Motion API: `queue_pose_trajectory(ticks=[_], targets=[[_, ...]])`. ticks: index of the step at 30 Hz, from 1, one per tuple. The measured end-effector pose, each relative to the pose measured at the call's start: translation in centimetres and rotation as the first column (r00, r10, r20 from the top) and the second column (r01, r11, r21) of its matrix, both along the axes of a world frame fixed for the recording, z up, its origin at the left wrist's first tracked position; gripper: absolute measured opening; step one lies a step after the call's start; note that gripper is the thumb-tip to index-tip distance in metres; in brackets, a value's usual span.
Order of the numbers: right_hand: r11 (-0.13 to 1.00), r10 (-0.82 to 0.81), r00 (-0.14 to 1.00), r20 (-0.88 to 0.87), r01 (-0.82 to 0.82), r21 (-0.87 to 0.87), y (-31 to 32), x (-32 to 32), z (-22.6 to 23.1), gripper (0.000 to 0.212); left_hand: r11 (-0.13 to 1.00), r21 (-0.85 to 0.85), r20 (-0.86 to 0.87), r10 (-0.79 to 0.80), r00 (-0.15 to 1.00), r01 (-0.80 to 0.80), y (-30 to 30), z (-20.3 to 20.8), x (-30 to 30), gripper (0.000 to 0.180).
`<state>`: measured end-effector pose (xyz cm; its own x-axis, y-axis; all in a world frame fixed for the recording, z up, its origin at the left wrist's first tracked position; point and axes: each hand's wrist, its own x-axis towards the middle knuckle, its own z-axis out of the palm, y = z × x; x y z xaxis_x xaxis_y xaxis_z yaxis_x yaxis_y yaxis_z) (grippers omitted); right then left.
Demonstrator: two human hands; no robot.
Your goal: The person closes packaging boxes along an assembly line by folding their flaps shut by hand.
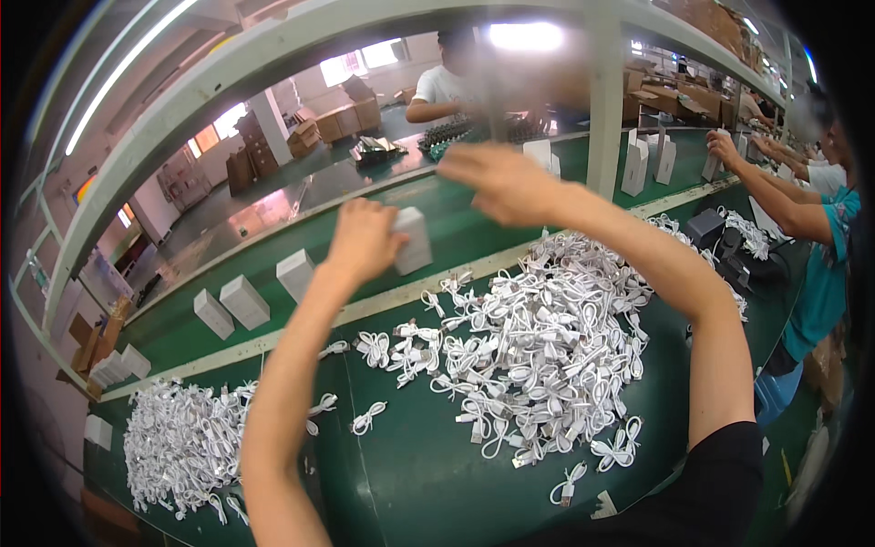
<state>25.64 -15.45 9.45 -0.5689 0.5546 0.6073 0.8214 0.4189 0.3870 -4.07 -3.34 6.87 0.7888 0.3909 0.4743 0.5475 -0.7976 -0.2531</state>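
My left hand (365, 239) is at the green conveyor belt (355, 264), its fingers curled at the left edge of an upright white box (414, 242). The thumb lies against the box, and part of the grip is hidden. To the right and higher, my right hand (499, 184) hovers above the belt, blurred by motion, fingers stretched out and nothing seen in them. Below both arms a large pile of bundled white cables (556, 337) covers the green worktable (401, 483). Another heap of white cables (182, 447) lies at the left.
More white boxes (244, 303) stand along the belt to the left, others (635, 164) to the right. A pale metal post (602, 100) rises beyond the belt. Black adapters (729, 251) lie at the right. A co-worker (820, 228) reaches over the belt; another person (447, 87) stands across.
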Motion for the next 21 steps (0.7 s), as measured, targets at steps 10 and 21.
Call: queue_pose_trajectory(ticks=[10,21], targets=[[0.832,-0.452,0.854,-0.257,0.3,-0.466,1.0,12.0,0.8,0.103,0.994,-0.052,0.131,0.1,0.986,-0.094,1.3,2.7,-5.4,0.064],[0.887,-0.366,0.887,-0.28,0.242,-0.394,4.4,2.8,1.5,0.071,0.623,-0.718,0.446,0.066,0.893,0.312,2.7,-4.5,12.3,0.074]])
